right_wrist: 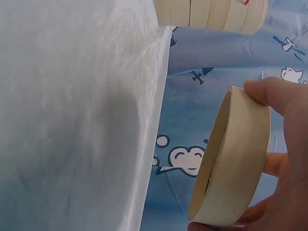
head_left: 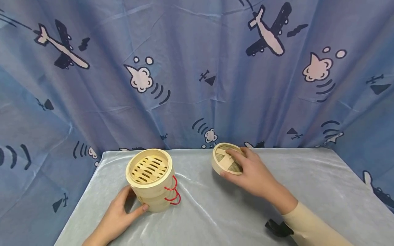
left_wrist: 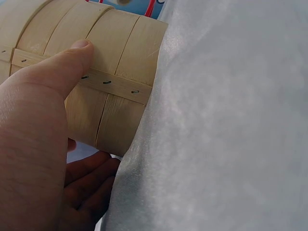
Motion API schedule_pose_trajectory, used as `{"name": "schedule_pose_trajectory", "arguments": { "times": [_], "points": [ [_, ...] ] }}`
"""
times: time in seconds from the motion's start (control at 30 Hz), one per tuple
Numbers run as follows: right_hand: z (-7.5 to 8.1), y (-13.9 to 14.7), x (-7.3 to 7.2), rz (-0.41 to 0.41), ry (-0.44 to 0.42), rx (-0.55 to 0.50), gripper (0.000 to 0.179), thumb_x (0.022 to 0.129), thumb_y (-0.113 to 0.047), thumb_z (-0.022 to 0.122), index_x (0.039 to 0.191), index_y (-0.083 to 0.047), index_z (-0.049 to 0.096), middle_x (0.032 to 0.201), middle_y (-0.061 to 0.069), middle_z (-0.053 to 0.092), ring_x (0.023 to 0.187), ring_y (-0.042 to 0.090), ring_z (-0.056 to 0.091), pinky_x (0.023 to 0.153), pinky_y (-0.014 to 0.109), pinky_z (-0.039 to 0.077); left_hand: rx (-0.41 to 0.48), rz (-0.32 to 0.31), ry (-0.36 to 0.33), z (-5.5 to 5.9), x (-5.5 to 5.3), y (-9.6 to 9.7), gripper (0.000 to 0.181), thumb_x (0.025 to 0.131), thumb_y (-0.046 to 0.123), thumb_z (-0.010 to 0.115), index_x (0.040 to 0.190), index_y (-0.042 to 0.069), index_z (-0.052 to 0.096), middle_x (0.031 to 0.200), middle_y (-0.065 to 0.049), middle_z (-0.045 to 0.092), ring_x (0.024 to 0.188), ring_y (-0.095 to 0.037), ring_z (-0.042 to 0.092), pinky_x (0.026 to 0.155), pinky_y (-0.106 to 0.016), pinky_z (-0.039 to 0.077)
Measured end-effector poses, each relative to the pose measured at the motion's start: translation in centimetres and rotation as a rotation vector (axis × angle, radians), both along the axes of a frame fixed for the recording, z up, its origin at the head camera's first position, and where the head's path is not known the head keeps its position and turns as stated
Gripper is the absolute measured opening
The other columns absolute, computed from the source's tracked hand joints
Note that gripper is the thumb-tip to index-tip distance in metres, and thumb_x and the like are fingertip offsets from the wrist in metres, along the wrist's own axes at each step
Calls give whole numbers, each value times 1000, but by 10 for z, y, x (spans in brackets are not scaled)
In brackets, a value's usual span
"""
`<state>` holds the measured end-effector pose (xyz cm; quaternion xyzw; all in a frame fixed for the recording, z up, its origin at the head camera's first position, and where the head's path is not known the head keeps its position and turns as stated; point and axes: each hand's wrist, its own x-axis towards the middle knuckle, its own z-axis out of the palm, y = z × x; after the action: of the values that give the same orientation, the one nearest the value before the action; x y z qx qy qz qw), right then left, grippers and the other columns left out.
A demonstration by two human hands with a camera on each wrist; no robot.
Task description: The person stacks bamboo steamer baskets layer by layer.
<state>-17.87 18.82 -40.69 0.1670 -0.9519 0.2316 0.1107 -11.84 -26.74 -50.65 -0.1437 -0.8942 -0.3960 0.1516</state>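
A round bamboo steamer (head_left: pixel 155 196) of stacked tiers stands upright at the left of the table, its slatted top tier uncovered and red loops on its right side. Around its lower left side curves my left hand (head_left: pixel 118 213), the thumb pressed on the bamboo wall (left_wrist: pixel 120 53) in the left wrist view. My right hand (head_left: pixel 250 171) holds the steamer lid (head_left: pixel 220 167) by its rim, tilted, to the right of the steamer. In the right wrist view the lid (right_wrist: pixel 236 168) hangs above the cloth, thumb on one edge and fingers at the opposite edge.
A grey velvety cloth (head_left: pixel 200 222) covers the table. Behind it hangs a blue curtain (head_left: pixel 184 68) printed with airplanes and clouds. A black strap (head_left: pixel 278 228) shows by the right sleeve (head_left: pixel 311 225).
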Motion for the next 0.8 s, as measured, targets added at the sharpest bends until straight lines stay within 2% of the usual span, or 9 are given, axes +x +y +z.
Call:
{"name": "schedule_pose_trajectory", "arguments": {
  "times": [0.27,0.5,0.8],
  "points": [
    [8,-16,-1,20,-2,-3,87,91,-73,75,161,-24,56,155,29,48,135,51,52,102,67,51,1,6,-18,2,0,1,73,87,33,96,148,15,59,133,5,68,122,-16,64,105,-9,38],
    [18,-30,-1,49,6,-11,88,91,-76,73,162,-28,54,156,27,47,135,50,52,101,66,52,2,3,0,1,0,0,73,86,32,97,147,16,59,132,5,68,120,-15,65,104,-10,40],
    [35,-42,-6,86,67,-26,83,89,-66,80,160,-29,57,155,25,48,132,48,53,100,63,52,8,-6,-7,-1,-2,-1,74,86,32,97,148,18,59,135,4,68,123,-17,64,106,-8,38]
  ]
}}
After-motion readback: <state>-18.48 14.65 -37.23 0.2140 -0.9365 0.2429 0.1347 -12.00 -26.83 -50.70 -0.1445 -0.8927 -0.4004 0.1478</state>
